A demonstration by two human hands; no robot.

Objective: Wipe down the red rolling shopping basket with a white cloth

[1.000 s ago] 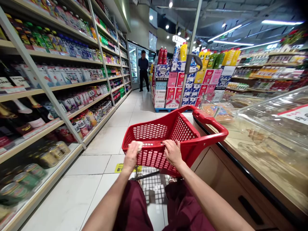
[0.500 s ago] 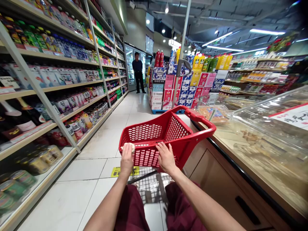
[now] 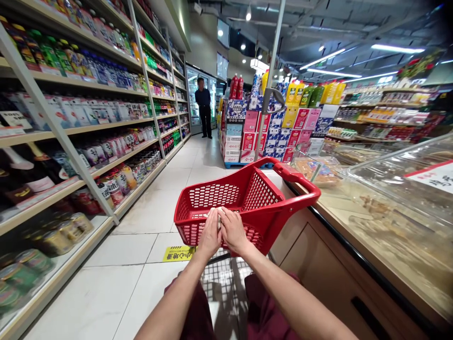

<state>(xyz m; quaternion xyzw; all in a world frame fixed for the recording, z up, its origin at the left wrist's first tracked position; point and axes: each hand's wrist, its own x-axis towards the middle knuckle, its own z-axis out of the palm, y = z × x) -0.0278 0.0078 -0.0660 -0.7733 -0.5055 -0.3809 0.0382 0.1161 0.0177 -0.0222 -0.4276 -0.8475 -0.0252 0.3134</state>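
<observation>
A red plastic shopping cart basket (image 3: pixel 208 193) with perforated walls stands right in front of me, its handle (image 3: pixel 300 182) to the right. Over the basket's near rim, my left hand (image 3: pixel 211 231) and my right hand (image 3: pixel 232 230) meet side by side, fingers bent and closed together. Between them shows a little of a crumpled white cloth (image 3: pixel 220 221), mostly hidden by the fingers. Both hands appear to press on it. No goods show inside the basket.
Drink shelves (image 3: pixel 116 123) line the left side. At the right a counter (image 3: pixel 354 222) with clear covers stands close to the cart. Stacked drink cartons (image 3: pixel 262 132) and a standing person (image 3: pixel 203 108) are farther ahead. A yellow floor sign (image 3: pixel 177 253) lies below the cart.
My left hand has moved right along the near rim with the white cloth. My right hand has shifted slightly left, from lying on the rim to meeting it.
</observation>
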